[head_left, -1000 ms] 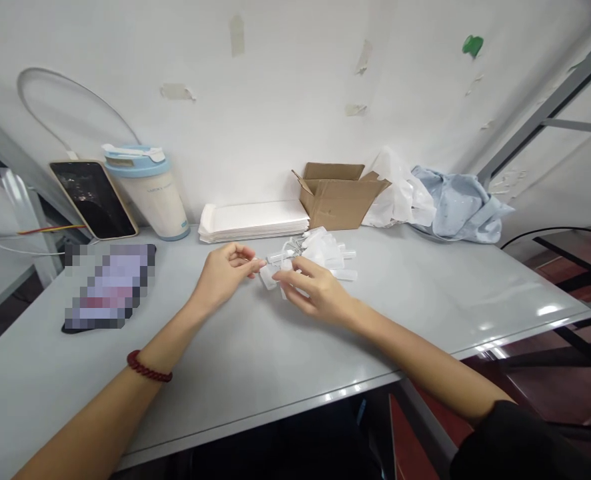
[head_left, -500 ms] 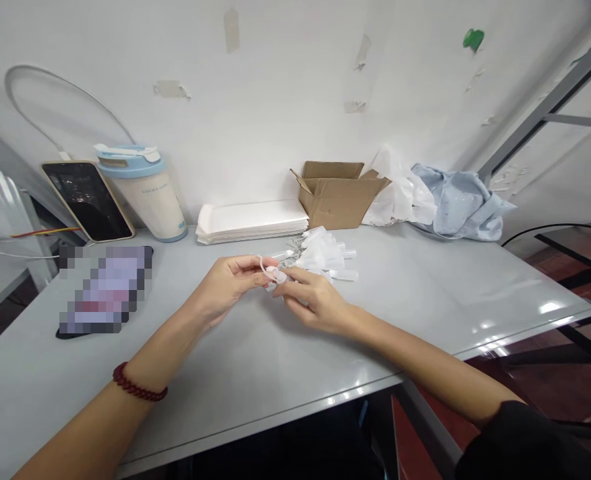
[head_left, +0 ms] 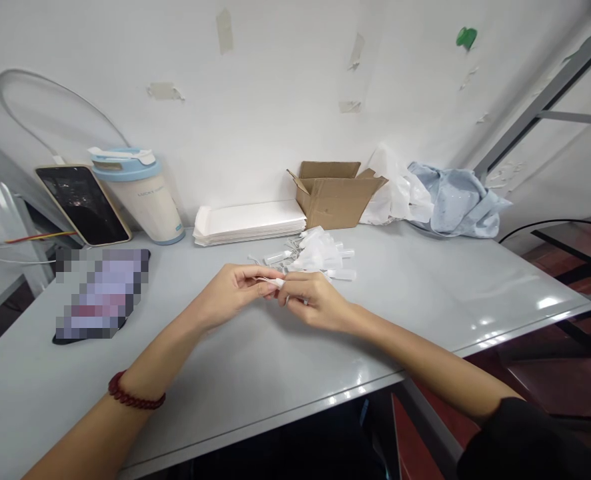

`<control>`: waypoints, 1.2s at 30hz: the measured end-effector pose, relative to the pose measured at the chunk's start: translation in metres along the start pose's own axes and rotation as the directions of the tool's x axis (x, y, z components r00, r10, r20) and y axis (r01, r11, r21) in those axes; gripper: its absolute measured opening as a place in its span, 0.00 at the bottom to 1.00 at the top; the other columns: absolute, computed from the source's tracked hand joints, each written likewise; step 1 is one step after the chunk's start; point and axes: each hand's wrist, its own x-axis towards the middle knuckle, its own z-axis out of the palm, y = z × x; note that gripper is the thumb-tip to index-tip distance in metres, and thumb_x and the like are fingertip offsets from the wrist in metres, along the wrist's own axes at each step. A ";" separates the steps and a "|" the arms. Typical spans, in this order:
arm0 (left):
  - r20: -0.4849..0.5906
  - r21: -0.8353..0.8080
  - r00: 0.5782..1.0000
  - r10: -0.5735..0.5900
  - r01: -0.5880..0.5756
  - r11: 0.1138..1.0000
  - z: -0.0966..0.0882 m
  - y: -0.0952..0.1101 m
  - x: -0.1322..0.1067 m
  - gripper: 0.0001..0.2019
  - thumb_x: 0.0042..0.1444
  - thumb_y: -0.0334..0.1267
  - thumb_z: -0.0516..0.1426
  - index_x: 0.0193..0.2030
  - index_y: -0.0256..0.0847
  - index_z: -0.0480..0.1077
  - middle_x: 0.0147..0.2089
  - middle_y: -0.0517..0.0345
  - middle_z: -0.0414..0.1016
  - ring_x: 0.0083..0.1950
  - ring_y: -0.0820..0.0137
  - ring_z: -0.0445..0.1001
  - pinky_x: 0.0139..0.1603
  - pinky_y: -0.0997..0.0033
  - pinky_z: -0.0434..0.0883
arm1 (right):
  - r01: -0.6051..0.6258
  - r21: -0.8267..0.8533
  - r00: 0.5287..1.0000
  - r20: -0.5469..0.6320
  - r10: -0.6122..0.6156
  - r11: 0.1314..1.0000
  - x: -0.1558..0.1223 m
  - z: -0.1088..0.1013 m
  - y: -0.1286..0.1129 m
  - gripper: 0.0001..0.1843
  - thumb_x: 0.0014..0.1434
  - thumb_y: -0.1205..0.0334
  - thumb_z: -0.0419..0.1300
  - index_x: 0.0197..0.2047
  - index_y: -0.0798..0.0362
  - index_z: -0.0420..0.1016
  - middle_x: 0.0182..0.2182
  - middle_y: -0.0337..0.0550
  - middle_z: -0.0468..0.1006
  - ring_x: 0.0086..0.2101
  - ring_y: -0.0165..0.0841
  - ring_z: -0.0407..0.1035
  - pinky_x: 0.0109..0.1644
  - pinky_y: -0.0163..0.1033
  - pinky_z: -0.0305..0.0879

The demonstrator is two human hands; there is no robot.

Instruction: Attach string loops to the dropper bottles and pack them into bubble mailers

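Over the middle of the table, my two hands meet at a small white plastic piece with a thin pale cord. My left hand is closed in a pinch on it, thumb and forefinger at its left side. Curled around the right side is my right hand, its fingers covering most of whatever else belongs to the piece. Just beyond the fingers lies a pile of small clear plastic tubes with white tips, thin cords and frosted white parts.
Along the wall stand a phone on a cable, a blue-lidded tumbler, a stack of white envelopes, an open cardboard box, a white plastic bag and a light-blue cloth. A blurred-out flat object lies left.
The pale loop that stood up between my fingers has been drawn down flat. My hands have come closer together, and my right fingers now cover more of the piece.
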 end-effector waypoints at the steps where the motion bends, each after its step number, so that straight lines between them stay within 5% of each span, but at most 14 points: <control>1: 0.001 0.002 1.000 -0.003 0.003 1.000 0.000 0.000 0.000 0.12 0.50 0.39 0.61 0.42 0.40 0.77 0.39 0.55 0.80 0.41 0.64 0.77 0.47 0.64 0.73 | -0.019 0.045 1.000 0.005 0.019 0.999 0.000 0.000 0.000 0.12 0.51 0.75 0.50 0.25 0.53 0.70 0.26 0.39 0.74 0.28 0.28 0.66 0.34 0.34 0.61; 5: 0.022 0.006 0.999 0.031 -0.031 1.000 0.002 0.003 -0.001 0.11 0.51 0.39 0.61 0.41 0.39 0.77 0.40 0.55 0.80 0.44 0.64 0.76 0.47 0.66 0.72 | -0.208 0.340 0.978 0.074 0.195 0.917 0.003 -0.004 -0.001 0.10 0.49 0.73 0.51 0.24 0.54 0.71 0.27 0.40 0.75 0.31 0.29 0.68 0.37 0.35 0.62; 10: 0.036 0.043 0.992 0.121 -0.123 0.992 0.004 0.003 -0.003 0.09 0.54 0.37 0.59 0.41 0.39 0.77 0.34 0.56 0.78 0.39 0.67 0.75 0.44 0.68 0.71 | -0.424 0.677 0.902 0.253 0.351 0.601 0.007 -0.006 0.000 0.06 0.44 0.71 0.53 0.21 0.56 0.70 0.25 0.40 0.77 0.22 0.24 0.59 0.26 0.31 0.53; 13: 0.035 0.037 0.991 0.126 -0.127 0.991 0.005 0.003 -0.003 0.10 0.54 0.38 0.59 0.42 0.39 0.77 0.33 0.56 0.78 0.40 0.68 0.75 0.44 0.69 0.70 | -0.461 0.794 0.870 0.315 0.380 0.396 0.007 -0.006 0.002 0.04 0.41 0.71 0.53 0.20 0.56 0.67 0.24 0.41 0.78 0.17 0.21 0.49 0.22 0.31 0.44; 16: 0.028 0.024 0.994 0.108 -0.108 0.994 0.006 0.006 -0.003 0.11 0.54 0.39 0.60 0.43 0.39 0.77 0.34 0.56 0.78 0.42 0.67 0.74 0.44 0.70 0.70 | -0.466 0.839 0.857 0.349 0.379 0.281 0.007 -0.004 0.002 0.04 0.40 0.72 0.52 0.21 0.56 0.65 0.25 0.44 0.79 0.16 0.21 0.49 0.22 0.32 0.42; 27: -0.012 0.010 0.999 0.033 -0.033 0.999 0.007 0.005 -0.004 0.12 0.49 0.42 0.63 0.39 0.40 0.77 0.32 0.59 0.79 0.41 0.67 0.75 0.44 0.71 0.70 | -0.490 0.846 0.831 0.382 0.403 0.208 0.008 -0.008 -0.003 0.21 0.40 0.71 0.50 0.40 0.48 0.52 0.24 0.44 0.80 0.14 0.23 0.46 0.19 0.31 0.41; 36: 0.098 0.074 0.995 0.007 -0.015 0.997 0.010 0.010 -0.005 0.10 0.53 0.43 0.60 0.37 0.39 0.74 0.23 0.61 0.76 0.37 0.67 0.75 0.42 0.70 0.69 | -0.558 0.800 0.803 0.452 0.388 0.222 0.008 -0.007 -0.005 0.20 0.45 0.69 0.51 0.43 0.48 0.54 0.23 0.43 0.80 0.15 0.24 0.49 0.20 0.31 0.43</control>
